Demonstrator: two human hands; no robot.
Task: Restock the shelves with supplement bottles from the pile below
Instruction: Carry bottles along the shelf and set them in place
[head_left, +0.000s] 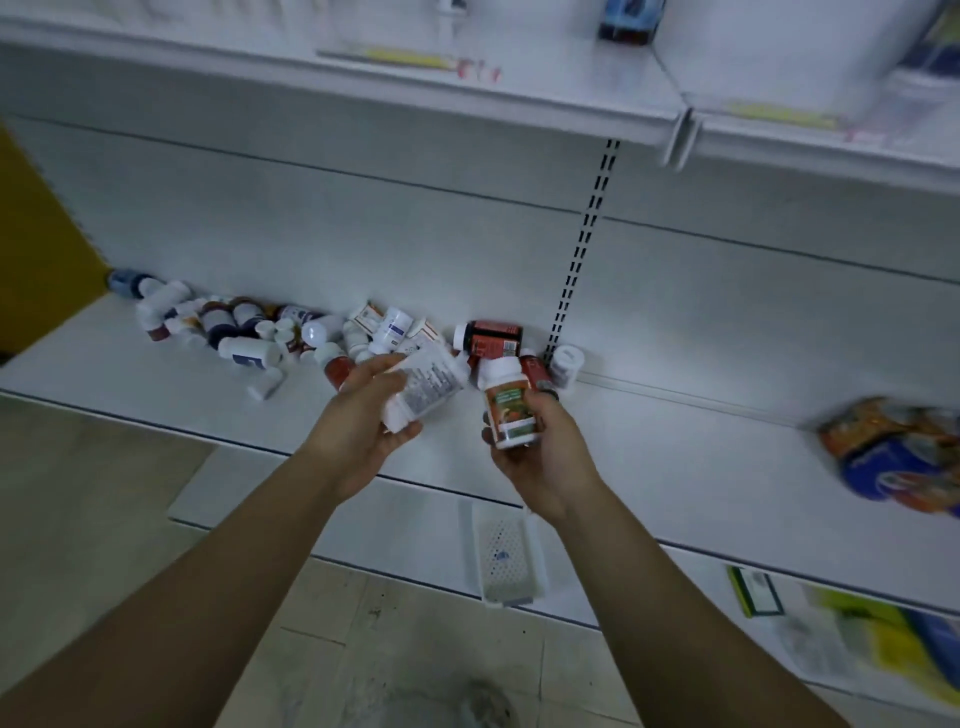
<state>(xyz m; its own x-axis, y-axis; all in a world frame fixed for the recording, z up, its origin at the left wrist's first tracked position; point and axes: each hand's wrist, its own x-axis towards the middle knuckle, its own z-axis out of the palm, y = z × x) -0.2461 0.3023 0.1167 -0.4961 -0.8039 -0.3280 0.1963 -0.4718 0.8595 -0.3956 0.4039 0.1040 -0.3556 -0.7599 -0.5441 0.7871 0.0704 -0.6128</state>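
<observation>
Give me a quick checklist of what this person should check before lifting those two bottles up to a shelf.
1. Left hand grips the white bottle: ok.
2. Right hand grips the orange-label bottle: ok.
3. Both caps closed: orange-label ok, white cannot tell.
4. Free space on the upper shelf: ok.
5. Bottles upright: white one tilted, not ok.
6. More stock left in the pile: ok.

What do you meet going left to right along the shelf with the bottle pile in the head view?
Pile of bottles → left hand holding a white bottle → right hand holding an orange-labelled bottle → white-capped bottle by the slotted upright → blurred orange and blue bag.
</observation>
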